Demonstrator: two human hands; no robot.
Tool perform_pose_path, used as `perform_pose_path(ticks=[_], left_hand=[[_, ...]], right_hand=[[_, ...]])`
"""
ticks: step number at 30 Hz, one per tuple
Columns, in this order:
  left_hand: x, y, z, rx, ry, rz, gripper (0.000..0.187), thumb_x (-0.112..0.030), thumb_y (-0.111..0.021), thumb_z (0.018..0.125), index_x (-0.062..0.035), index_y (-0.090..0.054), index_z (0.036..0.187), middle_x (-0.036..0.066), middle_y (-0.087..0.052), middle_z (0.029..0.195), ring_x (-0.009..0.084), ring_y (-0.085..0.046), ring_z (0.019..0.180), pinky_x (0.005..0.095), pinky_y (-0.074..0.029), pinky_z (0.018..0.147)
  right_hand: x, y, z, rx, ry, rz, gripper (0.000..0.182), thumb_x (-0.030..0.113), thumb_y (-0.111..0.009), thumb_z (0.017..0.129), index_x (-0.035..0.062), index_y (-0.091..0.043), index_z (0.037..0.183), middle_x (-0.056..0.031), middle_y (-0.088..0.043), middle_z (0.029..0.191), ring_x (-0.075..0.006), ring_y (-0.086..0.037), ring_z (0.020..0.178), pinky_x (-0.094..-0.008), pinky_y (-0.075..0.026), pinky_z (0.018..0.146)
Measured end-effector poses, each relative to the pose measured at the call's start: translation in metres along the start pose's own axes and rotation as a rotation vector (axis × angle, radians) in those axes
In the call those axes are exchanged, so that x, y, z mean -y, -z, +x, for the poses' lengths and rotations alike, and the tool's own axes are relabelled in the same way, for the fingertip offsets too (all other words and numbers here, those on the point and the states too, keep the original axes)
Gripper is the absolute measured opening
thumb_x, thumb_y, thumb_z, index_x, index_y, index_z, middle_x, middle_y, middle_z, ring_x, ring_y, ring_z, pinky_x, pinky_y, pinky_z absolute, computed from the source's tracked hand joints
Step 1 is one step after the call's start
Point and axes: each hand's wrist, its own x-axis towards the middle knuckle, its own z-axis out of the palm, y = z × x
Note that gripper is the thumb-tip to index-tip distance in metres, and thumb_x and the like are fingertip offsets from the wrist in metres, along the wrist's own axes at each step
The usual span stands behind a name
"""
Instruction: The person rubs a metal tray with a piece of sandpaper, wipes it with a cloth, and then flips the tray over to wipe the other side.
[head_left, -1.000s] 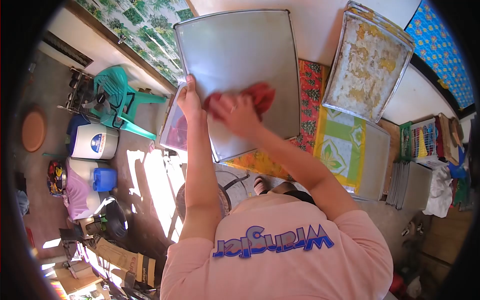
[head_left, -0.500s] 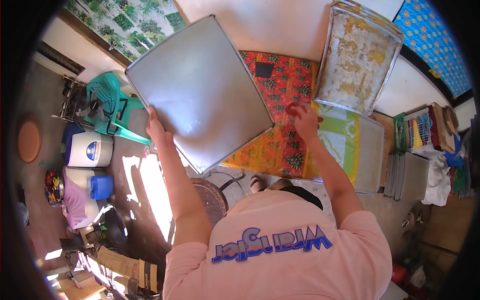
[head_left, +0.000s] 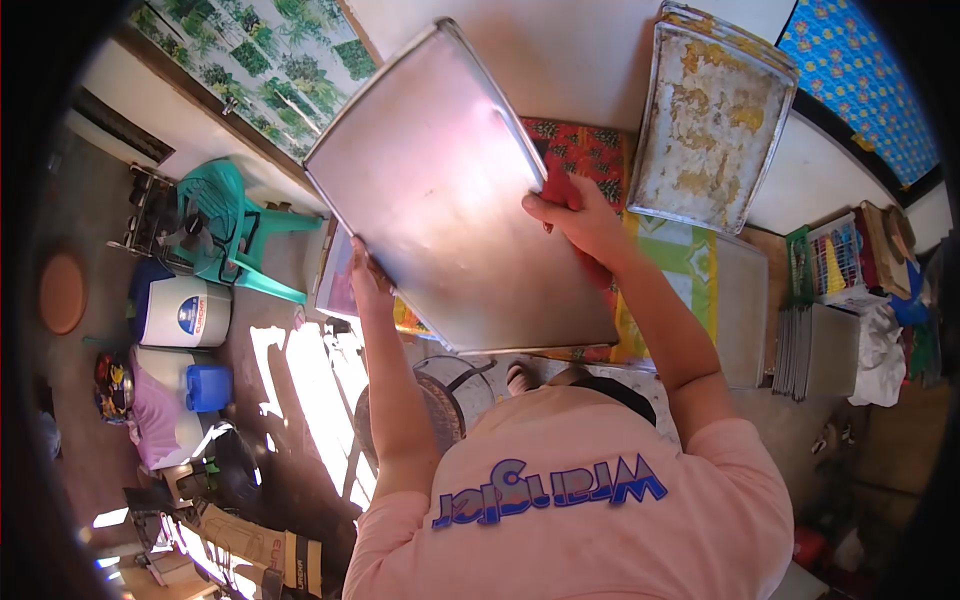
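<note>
A shiny metal baking tray [head_left: 440, 210] is held up, tilted, over the table. My left hand [head_left: 370, 283] is closed on its left edge, with the thumb on the near face and the other fingers mostly hidden behind. At the right edge, my right hand [head_left: 592, 225] grips a bunched red cloth [head_left: 562, 190], which touches the rim there. Part of the cloth hangs below the palm. Behind the tray lies the table's red patterned cover [head_left: 585, 150], largely hidden by it.
Stained baking trays [head_left: 710, 130] lean against the wall at the back right. A green-and-yellow cover [head_left: 680, 275] lies on the table's right part. To the left stand a green plastic chair [head_left: 225, 215] and a white cooler [head_left: 185, 312]. A round stool [head_left: 425, 415] is close in front.
The tray has shifted right and turned, its right edge now angled toward my right hand. My right hand has moved left and up, bringing the red cloth against the rim.
</note>
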Motion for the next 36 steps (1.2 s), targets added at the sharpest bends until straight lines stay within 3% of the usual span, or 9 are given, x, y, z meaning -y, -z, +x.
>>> perform_pose_path(ticks=[9, 12, 15, 19, 20, 23, 27, 32, 36], left_hand=[[0.002, 0.065, -0.002, -0.139, -0.056, 0.716, 0.039, -0.029, -0.063, 0.089, -0.0036, -0.059, 0.118, 0.004, -0.063, 0.089, 0.0136, -0.055, 0.072, 0.0252, -0.044, 0.073], [0.017, 0.062, -0.020, -0.254, -0.156, 0.552, 0.037, -0.035, -0.063, 0.091, -0.0023, -0.064, 0.107, 0.000, -0.055, 0.066, 0.0102, -0.050, 0.059, 0.0241, -0.042, 0.063], [0.013, 0.101, -0.015, -0.230, 0.014, 0.475, 0.047, -0.046, -0.063, 0.090, -0.0048, -0.061, 0.110, -0.004, -0.045, 0.057, 0.0081, -0.045, 0.057, 0.0275, -0.039, 0.059], [-0.013, 0.084, -0.041, -0.076, 0.279, 0.318, 0.074, -0.071, -0.037, 0.090, -0.0083, -0.050, 0.128, 0.002, -0.059, 0.078, 0.0139, -0.055, 0.072, 0.0342, -0.041, 0.067], [-0.029, 0.046, -0.068, -0.089, 0.307, 0.286, 0.083, -0.075, -0.025, 0.090, -0.0080, -0.042, 0.136, 0.013, -0.062, 0.107, 0.0243, -0.060, 0.096, 0.0390, -0.046, 0.080], [-0.012, 0.070, -0.060, 0.189, 0.336, -0.006, 0.084, -0.073, -0.025, 0.091, -0.0079, -0.032, 0.142, 0.019, -0.052, 0.130, 0.0324, -0.053, 0.115, 0.0446, -0.047, 0.091], [0.026, 0.081, -0.068, -0.016, 0.619, 0.174, 0.051, -0.029, -0.049, 0.098, -0.0056, -0.035, 0.141, 0.018, -0.058, 0.114, 0.0260, -0.060, 0.104, 0.0409, -0.053, 0.085], [0.077, 0.100, -0.084, -0.082, 0.387, 0.272, 0.035, -0.009, -0.043, 0.098, 0.0003, -0.042, 0.132, 0.011, -0.060, 0.110, 0.0184, -0.063, 0.094, 0.0335, -0.056, 0.080], [0.090, 0.116, -0.085, -0.051, 0.405, 0.231, 0.032, -0.005, -0.039, 0.100, -0.0016, -0.044, 0.131, 0.011, -0.060, 0.112, 0.0202, -0.062, 0.097, 0.0348, -0.055, 0.082]], right_hand=[[0.037, -0.012, -0.007, -0.107, 0.471, -0.477, 0.033, 0.023, -0.072, 0.083, 0.0042, -0.063, 0.109, -0.0097, -0.063, 0.083, -0.0217, -0.061, 0.073, -0.0349, -0.049, 0.067], [0.020, -0.027, -0.013, -0.038, 0.526, -0.756, 0.054, 0.010, -0.073, 0.073, 0.0138, -0.057, 0.124, -0.0113, -0.062, 0.100, -0.0344, -0.063, 0.088, -0.0412, -0.051, 0.075], [-0.010, -0.045, -0.023, -0.002, 0.667, -0.961, 0.066, 0.010, -0.075, 0.066, 0.0128, -0.053, 0.128, -0.0086, -0.059, 0.107, -0.0292, -0.061, 0.090, -0.0405, -0.052, 0.072], [-0.066, -0.063, -0.047, 0.091, 0.686, -1.208, 0.054, 0.017, -0.063, 0.076, 0.0154, -0.053, 0.129, -0.0034, -0.057, 0.102, -0.0232, -0.059, 0.085, -0.0349, -0.050, 0.064], [-0.081, -0.068, -0.055, 0.102, 0.711, -1.222, 0.052, 0.018, -0.060, 0.077, 0.0162, -0.054, 0.129, -0.0028, -0.057, 0.101, -0.0224, -0.059, 0.084, -0.0344, -0.049, 0.062], [-0.120, -0.079, -0.086, 0.172, 0.772, -1.257, 0.046, 0.024, -0.055, 0.080, 0.0209, -0.057, 0.126, -0.0009, -0.055, 0.098, -0.0198, -0.058, 0.081, -0.0322, -0.046, 0.056], [-0.172, -0.078, -0.105, 0.385, 0.676, -1.074, 0.048, 0.024, -0.061, 0.079, 0.0224, -0.057, 0.126, -0.0026, -0.057, 0.100, -0.0238, -0.060, 0.083, -0.0368, -0.049, 0.059], [-0.170, -0.095, -0.083, 0.529, 0.061, -0.656, 0.058, 0.044, -0.065, 0.084, 0.0175, -0.051, 0.134, -0.0064, -0.056, 0.118, -0.0333, -0.059, 0.103, -0.0406, -0.050, 0.080], [-0.191, -0.173, -0.083, 0.384, 0.363, -0.541, 0.066, 0.041, -0.066, 0.080, 0.0173, -0.046, 0.138, -0.0123, -0.050, 0.134, -0.0331, -0.049, 0.121, -0.0425, -0.043, 0.095]])
